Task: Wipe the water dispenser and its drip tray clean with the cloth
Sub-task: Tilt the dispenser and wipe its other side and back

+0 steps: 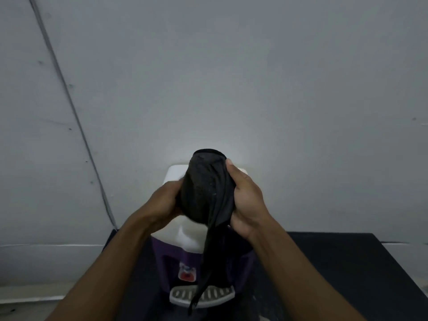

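The wall is standing close behind the water dispenser at twelve o'clock, closing off that side. At three o'clock the black table is offering wide open room. At nine o'clock only a narrow strip of it is showing before its edge. The left hand and right hand are gripping the bunched cloth over the dispenser's top, blocking the way in from above. The cloth's tail is hanging down the front at six o'clock, crossing the drip tray. A cable is running down the wall at ten o'clock.

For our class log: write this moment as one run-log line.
left hand, right hand: grip cloth; cloth: bunched above dispenser; tail: hangs toward drip tray
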